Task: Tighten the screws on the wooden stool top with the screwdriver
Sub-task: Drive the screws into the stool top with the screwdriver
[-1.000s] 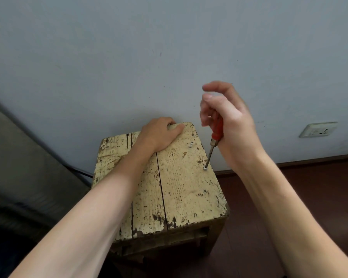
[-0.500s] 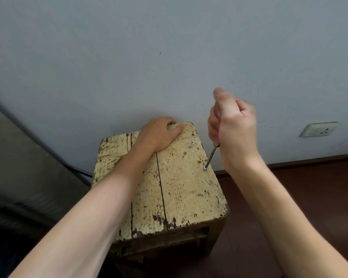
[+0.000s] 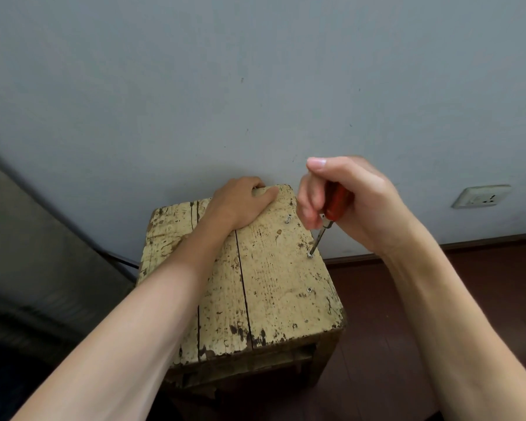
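Observation:
A worn wooden stool with flaking cream paint stands against the wall. My left hand grips its far edge, fingers curled over the back. My right hand is closed around the red handle of a screwdriver. The metal shaft slants down and left, and its tip sits in a screw near the top's right edge. Another screw lies flush nearer to me. A third screw sticks up, tilted, near the far right corner.
A grey wall rises directly behind the stool, with a white socket low on the right. Dark red-brown floorboards lie to the right. A grey slanted surface and a black cable are at the left.
My right hand has rotated on the screwdriver handle, so the red handle shows again and the thumb points up. The tip stays on the same screw. My left hand has not moved.

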`<state>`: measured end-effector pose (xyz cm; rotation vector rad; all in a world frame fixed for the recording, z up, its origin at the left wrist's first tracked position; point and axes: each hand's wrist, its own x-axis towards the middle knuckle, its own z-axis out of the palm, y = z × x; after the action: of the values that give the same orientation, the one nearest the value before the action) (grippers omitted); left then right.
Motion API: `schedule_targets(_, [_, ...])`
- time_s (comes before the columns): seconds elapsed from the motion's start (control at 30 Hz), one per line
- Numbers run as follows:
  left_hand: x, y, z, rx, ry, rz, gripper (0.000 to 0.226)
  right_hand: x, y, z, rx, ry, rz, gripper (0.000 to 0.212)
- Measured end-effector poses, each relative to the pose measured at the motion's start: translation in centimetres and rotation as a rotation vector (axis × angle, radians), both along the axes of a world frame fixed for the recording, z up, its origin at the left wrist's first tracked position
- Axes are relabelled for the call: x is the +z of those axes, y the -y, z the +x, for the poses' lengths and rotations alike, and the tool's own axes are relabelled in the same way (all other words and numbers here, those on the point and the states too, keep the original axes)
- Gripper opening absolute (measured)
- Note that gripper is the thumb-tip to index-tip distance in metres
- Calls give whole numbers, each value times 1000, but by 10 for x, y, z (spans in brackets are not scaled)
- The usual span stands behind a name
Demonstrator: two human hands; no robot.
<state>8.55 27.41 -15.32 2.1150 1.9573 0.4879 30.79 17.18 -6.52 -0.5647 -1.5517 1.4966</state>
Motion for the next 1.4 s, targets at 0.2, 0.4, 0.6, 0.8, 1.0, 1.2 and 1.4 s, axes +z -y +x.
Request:
schedule_targets(0.2, [-4,-3,-2,2,-3,11,65,0,5,-17,-202,-112,-116,52])
schedule_targets(0.4, [-4,-3,-2,-4,6,0,62,1,9,-33,-723,-256,-250,63])
schedule_targets(0.6, [0,1,1,-4,-2,11,57,3,4,-18,-202,-191,-199,5])
schedule_targets(0.8, [6,6,3,-21,-24,-24,61,-1,-1,-6,47,-75,-48,35])
schedule_targets(1.0, [2,3,2,5,2,5,71,-2,8,-26,-183,-160,-121,41])
schedule_targets(1.2, [-3,-3,-2,4,6,7,58,-6,17,-46,-681,-282,-152,40])
schedule_targets(1.4, [-1,-1,0,-1,-2,18,71,0,-3,-14,-224,-94,12,23])
